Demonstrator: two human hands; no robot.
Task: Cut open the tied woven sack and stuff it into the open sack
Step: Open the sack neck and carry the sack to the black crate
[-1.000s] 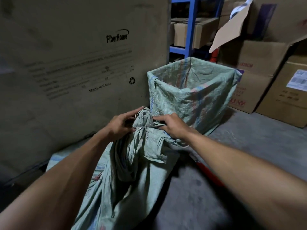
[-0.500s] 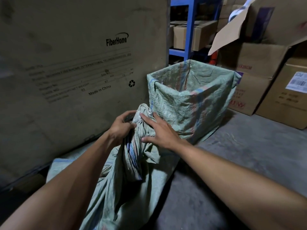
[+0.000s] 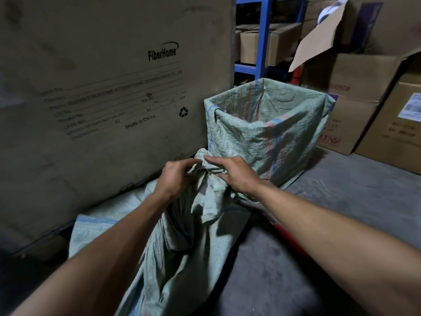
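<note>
Gripping tied sack (image 3: 182, 238) neck: left hand (image 3: 174, 179), right hand (image 3: 232, 174).

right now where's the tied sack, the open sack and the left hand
tied sack (image 3: 206, 192): head view, on the bunched neck below the knot
open sack (image 3: 271, 142): head view, on its front wall
left hand (image 3: 174, 179): head view, on the back of the hand

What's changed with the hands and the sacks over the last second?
The right hand let go of the bunched neck, lay flat on it for a moment, and now pinches the tip of the tied woven sack beside the left hand, which kept its grip throughout. The neck is no looser. The open sack and FiberHome carton have not moved.
</note>
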